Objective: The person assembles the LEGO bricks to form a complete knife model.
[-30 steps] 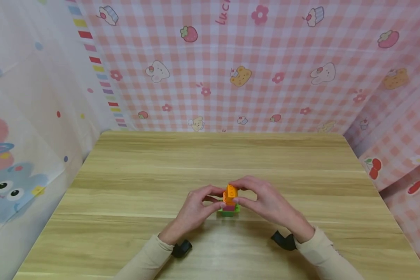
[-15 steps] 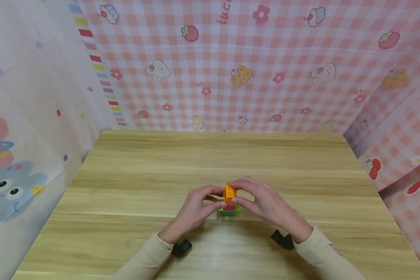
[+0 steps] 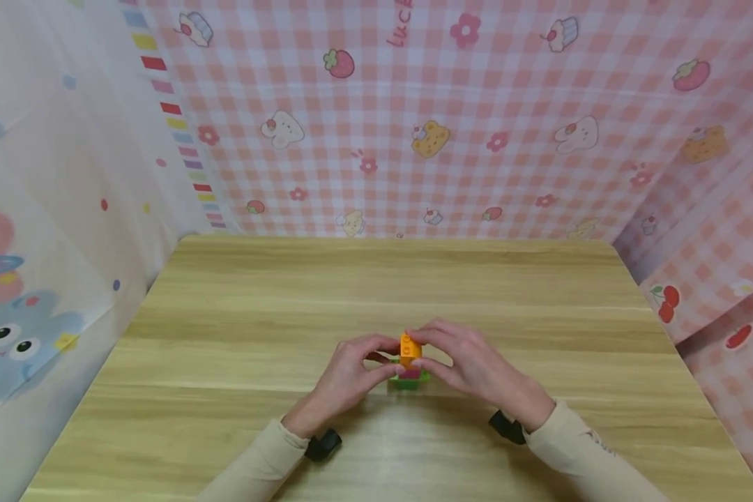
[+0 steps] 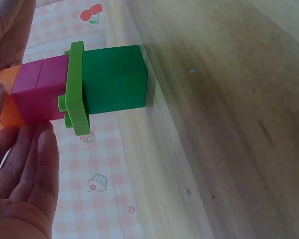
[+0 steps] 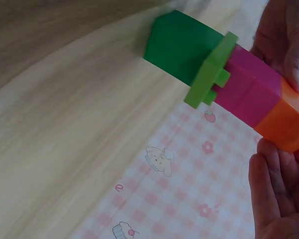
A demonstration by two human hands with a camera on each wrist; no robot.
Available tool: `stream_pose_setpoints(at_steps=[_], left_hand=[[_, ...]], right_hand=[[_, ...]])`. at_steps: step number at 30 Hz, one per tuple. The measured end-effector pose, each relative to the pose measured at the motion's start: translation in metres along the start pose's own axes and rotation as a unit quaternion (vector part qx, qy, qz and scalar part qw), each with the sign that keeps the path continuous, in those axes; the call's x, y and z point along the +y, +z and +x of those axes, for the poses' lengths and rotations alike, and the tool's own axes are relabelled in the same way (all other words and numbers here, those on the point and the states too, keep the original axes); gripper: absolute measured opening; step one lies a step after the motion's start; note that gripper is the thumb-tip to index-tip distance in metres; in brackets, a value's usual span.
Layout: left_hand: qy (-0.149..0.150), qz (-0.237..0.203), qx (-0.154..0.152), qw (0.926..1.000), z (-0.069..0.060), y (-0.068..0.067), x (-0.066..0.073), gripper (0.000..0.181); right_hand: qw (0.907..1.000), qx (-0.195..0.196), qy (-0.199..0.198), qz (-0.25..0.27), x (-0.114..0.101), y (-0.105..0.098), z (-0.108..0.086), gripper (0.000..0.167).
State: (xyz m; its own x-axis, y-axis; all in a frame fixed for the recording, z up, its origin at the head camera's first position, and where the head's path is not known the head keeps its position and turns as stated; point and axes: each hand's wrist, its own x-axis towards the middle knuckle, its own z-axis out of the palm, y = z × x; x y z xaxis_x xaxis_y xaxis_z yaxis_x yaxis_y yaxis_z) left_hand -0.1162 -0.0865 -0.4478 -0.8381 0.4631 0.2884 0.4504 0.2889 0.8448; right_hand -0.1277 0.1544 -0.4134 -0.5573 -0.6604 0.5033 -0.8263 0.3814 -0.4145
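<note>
A stack of toy building blocks stands upright on the table. It has a dark green block (image 4: 114, 77) at the bottom, a light green plate (image 4: 75, 89) with studs above it, magenta bricks (image 4: 42, 92) on that, and orange at the top. My left hand (image 3: 348, 373) grips the upper stack between thumb and fingers. From the other side my right hand (image 3: 473, 359) pinches the top orange brick (image 3: 411, 348), whose studs show in the head view. The fingers partly cover the orange part, so I cannot tell whether the top brick is fully seated.
The wood-grain table (image 3: 257, 300) lies all around the stack. A pink checked curtain (image 3: 376, 104) hangs behind it, with a white patterned curtain (image 3: 56, 174) at the left. Black wrist pieces (image 3: 323, 445) show beneath both forearms.
My right hand has shifted slightly left with the top orange brick. That brick has turned and now hides the orange stud seen below it earlier. My left hand has stayed in place.
</note>
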Motion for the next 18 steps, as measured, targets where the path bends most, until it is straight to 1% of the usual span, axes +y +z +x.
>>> stream_pose_setpoints(at_steps=[4,12,15,18], left_hand=[[-0.002,0.003,-0.001,1.0,-0.0013,0.0011,-0.0004,0.028],[-0.014,0.004,-0.006,0.9999,-0.0015,0.0003,0.0001,0.028],[-0.017,0.008,-0.003,0.9998,0.0004,-0.001,0.0015,0.029],[-0.026,0.009,-0.004,0.9996,-0.0004,0.0005,0.0028,0.03]], right_hand=[[0.9999,0.006,-0.007,0.005,0.0027,0.0045,-0.0043,0.044],[0.9998,0.001,0.017,0.007,0.0016,0.0076,-0.0087,0.05],[0.9993,0.003,0.037,0.004,0.0003,0.0074,-0.0082,0.052],[0.9978,0.003,0.065,0.009,-0.0018,0.0084,-0.0104,0.054]])
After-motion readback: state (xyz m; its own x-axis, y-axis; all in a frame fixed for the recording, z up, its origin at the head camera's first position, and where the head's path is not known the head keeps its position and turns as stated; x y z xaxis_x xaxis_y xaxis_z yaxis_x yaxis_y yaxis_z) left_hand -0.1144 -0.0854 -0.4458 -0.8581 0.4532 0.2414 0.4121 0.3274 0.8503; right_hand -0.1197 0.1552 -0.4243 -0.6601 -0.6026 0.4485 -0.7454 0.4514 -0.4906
